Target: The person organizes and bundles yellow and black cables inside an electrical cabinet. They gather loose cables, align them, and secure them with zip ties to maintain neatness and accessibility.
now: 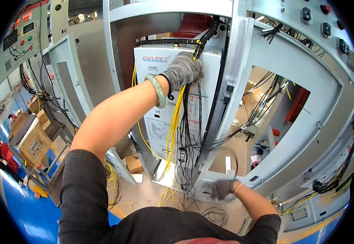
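My left hand [184,70], in a grey knit glove, is closed around a wire bundle in front of a light-grey switchgear unit [152,99]. Below the fist hang yellow wires [176,114] and black wires [185,136], running down toward the floor. Above it, a black-wrapped cable harness [203,40] with yellow bands bends along the unit's top and up to the right. My right hand [221,190], also gloved, is low at the right, by the cabinet's lower frame. Motion smears its fingers, so whether it holds anything is unclear.
A cabinet door [299,77] with a large cutout stands at the right, black wires [262,103] crossing the opening. At the far left are a control panel [22,44] and a wooden box [34,144]. Loose black wire coils [217,216] and a cardboard box [134,163] lie low down.
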Motion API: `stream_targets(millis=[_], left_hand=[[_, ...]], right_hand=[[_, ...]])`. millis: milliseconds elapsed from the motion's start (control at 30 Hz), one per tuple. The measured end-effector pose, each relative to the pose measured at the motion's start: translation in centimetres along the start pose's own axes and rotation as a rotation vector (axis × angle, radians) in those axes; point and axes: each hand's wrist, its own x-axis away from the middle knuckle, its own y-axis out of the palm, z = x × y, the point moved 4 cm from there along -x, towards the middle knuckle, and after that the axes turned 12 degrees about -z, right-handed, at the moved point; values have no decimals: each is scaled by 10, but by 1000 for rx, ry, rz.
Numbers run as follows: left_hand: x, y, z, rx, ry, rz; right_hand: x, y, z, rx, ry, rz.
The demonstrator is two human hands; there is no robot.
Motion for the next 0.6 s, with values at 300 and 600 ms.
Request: stream_targets(millis=[300,600], left_hand=[[-5,0,-19,655,-78,-29],[0,-37,-35,134,327,-345]], right_hand=[[65,-321,-76,-770,-186,1333],[52,-332,-110,-1691,-814,804]])
